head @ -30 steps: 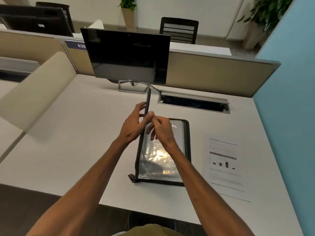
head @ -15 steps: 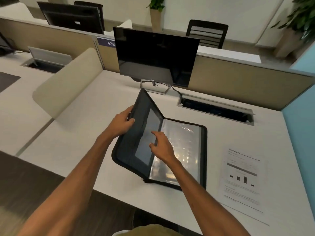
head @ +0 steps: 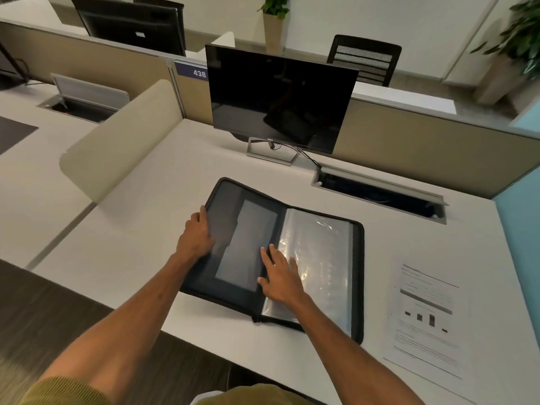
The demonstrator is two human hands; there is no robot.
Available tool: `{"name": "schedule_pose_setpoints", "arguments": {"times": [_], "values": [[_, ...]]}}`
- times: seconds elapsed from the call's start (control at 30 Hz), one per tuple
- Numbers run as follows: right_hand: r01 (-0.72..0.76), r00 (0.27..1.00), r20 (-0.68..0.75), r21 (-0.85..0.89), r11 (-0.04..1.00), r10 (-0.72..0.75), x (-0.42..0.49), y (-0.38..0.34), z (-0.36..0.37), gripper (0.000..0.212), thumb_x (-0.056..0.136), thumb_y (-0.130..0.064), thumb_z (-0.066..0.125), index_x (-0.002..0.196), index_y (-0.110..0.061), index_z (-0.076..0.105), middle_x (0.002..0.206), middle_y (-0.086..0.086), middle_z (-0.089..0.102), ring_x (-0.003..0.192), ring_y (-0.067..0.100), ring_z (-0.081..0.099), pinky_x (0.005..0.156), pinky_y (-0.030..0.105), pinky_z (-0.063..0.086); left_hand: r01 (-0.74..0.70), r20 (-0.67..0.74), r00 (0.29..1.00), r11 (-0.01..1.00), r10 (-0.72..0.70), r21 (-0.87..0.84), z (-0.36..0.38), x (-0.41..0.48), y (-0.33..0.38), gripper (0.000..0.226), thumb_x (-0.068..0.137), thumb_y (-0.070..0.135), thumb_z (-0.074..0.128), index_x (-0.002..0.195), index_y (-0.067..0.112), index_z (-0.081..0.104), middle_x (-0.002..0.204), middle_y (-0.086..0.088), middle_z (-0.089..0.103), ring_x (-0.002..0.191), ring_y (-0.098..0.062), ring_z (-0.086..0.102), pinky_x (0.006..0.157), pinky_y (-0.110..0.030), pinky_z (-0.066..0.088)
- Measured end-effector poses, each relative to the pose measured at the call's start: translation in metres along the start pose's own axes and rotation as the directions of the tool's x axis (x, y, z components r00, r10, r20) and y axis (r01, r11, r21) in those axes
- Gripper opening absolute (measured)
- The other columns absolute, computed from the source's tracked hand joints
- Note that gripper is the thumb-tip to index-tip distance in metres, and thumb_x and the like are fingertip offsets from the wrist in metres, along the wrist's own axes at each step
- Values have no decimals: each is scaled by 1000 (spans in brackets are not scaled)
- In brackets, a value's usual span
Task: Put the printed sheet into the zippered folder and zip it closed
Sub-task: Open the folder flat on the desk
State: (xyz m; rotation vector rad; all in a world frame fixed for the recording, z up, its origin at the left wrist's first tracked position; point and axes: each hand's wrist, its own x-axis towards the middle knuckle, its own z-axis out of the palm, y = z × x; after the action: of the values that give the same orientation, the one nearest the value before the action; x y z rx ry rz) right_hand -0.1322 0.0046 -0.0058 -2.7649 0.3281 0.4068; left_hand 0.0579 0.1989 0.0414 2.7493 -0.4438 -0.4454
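The zippered folder (head: 242, 229) is lying open, left hand (head: 194, 236) gripping its cover, right hand (head: 280, 277) pressing flat inside, while the printed sheet (head: 426, 317) is waiting beside it, insertion and zipping pending.

The folder (head: 242, 244), whose cover stood straight up a second ago and then leaned halfway over, now lies spread open on the desk (head: 140, 229). The left hand (head: 196, 236) has come down with the cover's outer edge, and the right hand (head: 280, 277) now lies flat, fingers spread, across the spine.
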Motion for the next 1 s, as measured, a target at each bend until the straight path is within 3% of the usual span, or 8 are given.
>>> {"name": "schedule_pose_setpoints", "arguments": {"times": [0.2,0.37,0.67,0.83,0.93,1.0], "values": [[4,1000,-7,-48,999,-5,-2,2,7,81,105,-60,40,167,-33,-4,175,0,-12,163,28,-3,126,58,-6,-5,51,999,996,9,-89,31,15,-26,84,108,35,53,169,11,-1,170,-21,19,149,-48,34,119,-65,38],[-20,1000,-9,-54,998,19,0,3,8,81,104,-62,37,167,-34,-5,175,0,-12,163,27,-2,125,58,-9,-53,38,998,998,54,-21,45,19,-25,83,109,42,49,168,10,-1,175,-21,4,155,-48,25,120,-64,36],[-71,997,6,-65,995,71,0,-8,6,81,104,-63,39,167,-33,-1,175,1,-11,163,30,0,126,61,-3,-125,0,992,990,125,60,61,23,-36,78,111,43,38,168,2,2,176,-22,7,161,-42,15,127,-62,26],[-63,998,9,-62,996,64,-1,-9,0,81,104,-60,42,168,-31,0,176,3,-9,163,29,1,127,60,-2,-147,-48,987,985,152,91,60,22,-35,76,111,40,41,167,-1,10,175,-23,11,161,-42,17,126,-64,26],[-72,996,-52,13,997,72,-7,-3,-2,79,106,-56,42,168,-30,1,176,2,-3,163,26,3,127,56,-3,-227,-133,960,965,245,133,61,15,-29,74,110,38,41,166,-2,13,174,-24,13,160,-42,21,124,-65,28],[-87,990,-103,66,994,93,-13,6,-5,77,107,-54,39,168,-30,-2,176,0,0,163,24,6,128,54,-2,-342,-137,920,924,366,170,65,7,-20,74,110,41,31,168,3,8,176,-20,9,162,-38,16,128,-62,21]]}}
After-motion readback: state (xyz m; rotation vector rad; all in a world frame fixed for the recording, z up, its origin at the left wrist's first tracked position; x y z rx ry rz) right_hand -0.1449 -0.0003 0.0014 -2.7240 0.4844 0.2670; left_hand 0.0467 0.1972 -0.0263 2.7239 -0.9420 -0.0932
